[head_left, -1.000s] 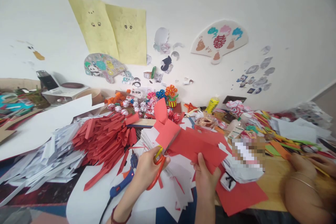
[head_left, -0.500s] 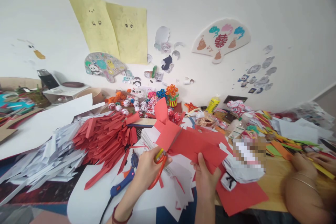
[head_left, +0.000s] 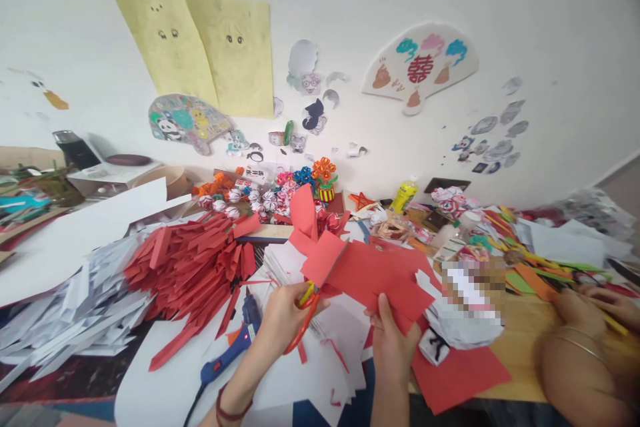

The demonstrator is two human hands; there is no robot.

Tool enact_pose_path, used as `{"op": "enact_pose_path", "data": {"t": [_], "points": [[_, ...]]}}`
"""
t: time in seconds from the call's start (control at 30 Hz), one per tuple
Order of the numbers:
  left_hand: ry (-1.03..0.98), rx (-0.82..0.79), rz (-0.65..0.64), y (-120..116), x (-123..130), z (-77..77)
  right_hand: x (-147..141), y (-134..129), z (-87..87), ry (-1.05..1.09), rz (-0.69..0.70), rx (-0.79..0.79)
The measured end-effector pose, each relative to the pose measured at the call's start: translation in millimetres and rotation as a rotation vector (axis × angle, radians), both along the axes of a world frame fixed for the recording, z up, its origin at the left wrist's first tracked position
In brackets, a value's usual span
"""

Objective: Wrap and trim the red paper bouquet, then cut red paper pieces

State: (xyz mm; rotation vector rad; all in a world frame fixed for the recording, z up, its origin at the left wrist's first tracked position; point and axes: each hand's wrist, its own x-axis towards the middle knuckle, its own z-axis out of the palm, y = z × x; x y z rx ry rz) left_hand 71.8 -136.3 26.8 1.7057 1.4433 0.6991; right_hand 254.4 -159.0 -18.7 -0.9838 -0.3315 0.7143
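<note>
My left hand (head_left: 287, 320) is closed around the handles of orange-and-yellow scissors (head_left: 306, 320). Their blades lie along a cut in the red paper (head_left: 373, 273), and a partly separated red piece (head_left: 324, 257) stands up on the left of the blades. My right hand (head_left: 393, 337) pinches the red paper near its lower right, thumb on top. Beneath both hands lie stacked white sheets (head_left: 345, 340) with thin red scraps. A blue glue gun (head_left: 227, 353) with a small red light rests beside my left forearm.
Folded red strips (head_left: 195, 267) and white strips (head_left: 85, 307) are heaped at the left. Paper flowers (head_left: 280, 193) and a yellow bottle (head_left: 404, 195) stand along the wall. More red paper (head_left: 460, 377) lies at the right, where another person's hands (head_left: 583, 313) hold something yellow.
The view has shifted slightly, so the wall drawings and strip heaps sit further left. The scissors and my hands keep nearly the same place on the red paper.
</note>
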Motion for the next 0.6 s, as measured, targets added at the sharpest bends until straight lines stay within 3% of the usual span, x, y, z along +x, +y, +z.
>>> {"op": "enact_pose_path", "data": {"t": [0.17,0.3,0.43,0.6], "points": [[0.047,-0.078,-0.017,18,12,-10.3,12,10,-17.7,0.01,-0.067,-0.061],[-0.197,-0.186,-0.082,25,14,-9.3,25,13,-28.5,-0.032,-0.11,-0.119],[-0.375,-0.011,-0.123,18,-1,5.2,30,12,-26.6,0.005,-0.121,-0.125],[-0.259,0.174,-0.036,-12,-17,6.7,19,12,-8.9,0.055,-0.153,-0.096]]}}
